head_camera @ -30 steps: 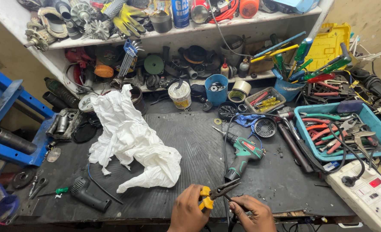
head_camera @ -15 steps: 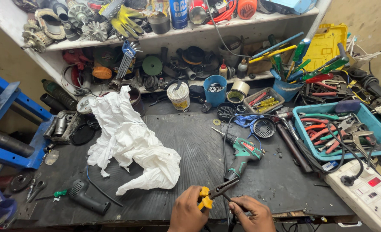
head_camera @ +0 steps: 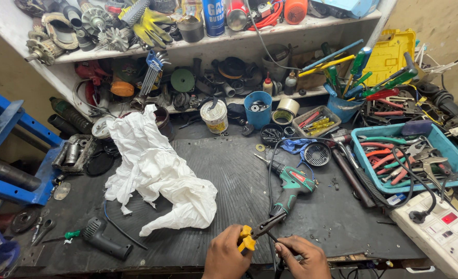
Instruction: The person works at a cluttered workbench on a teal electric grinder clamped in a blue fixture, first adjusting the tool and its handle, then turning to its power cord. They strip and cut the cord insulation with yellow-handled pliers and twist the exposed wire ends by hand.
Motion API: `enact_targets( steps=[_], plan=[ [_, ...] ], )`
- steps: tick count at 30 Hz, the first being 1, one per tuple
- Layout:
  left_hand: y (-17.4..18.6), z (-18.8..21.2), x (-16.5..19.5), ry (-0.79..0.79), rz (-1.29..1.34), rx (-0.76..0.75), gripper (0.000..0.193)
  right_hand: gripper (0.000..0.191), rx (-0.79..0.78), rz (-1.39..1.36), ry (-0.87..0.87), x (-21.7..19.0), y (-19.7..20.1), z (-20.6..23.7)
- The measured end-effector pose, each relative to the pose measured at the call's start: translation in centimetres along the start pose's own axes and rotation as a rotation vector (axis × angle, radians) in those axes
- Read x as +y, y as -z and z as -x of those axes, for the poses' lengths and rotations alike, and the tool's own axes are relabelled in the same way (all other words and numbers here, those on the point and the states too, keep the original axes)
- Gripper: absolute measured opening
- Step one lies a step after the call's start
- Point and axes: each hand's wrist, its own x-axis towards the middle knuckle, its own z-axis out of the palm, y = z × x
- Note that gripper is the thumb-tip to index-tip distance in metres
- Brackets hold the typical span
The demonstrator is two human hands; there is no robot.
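At the bench's near edge my left hand grips pliers with yellow handles; their dark jaws point up and right toward a black cable. My right hand pinches the end of that cable just right of the jaws. A green cordless drill lies on the black rubber mat directly beyond both hands.
A crumpled white cloth lies left of centre. A black motor part rests front left. A blue tray of pliers and a white power strip sit at right. Cluttered shelves line the back.
The view has shifted slightly. Both hands stay at the near edge with the pliers and cable; the plier jaws sit a little closer to the cable end.
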Motion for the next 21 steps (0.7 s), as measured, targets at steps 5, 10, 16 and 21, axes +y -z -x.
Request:
enact_targets(
  steps=[5,10,16,21],
  plan=[
    [0.09,-0.03,0.12,0.045,-0.015,-0.050,0.034,0.015,-0.001,0.008,-0.060,-0.30,0.02,0.08],
    [0.07,0.01,0.13,0.020,-0.010,-0.027,0.033,0.015,-0.006,-0.011,-0.067,-0.31,0.01,0.06],
    [0.11,0.08,0.05,0.007,-0.008,-0.020,0.032,0.015,-0.006,0.010,-0.043,-0.05,-0.06,0.10],
    [0.08,0.13,0.05,0.013,-0.001,-0.015,0.031,0.015,-0.009,0.007,-0.032,0.00,-0.04,0.12]
  ],
)
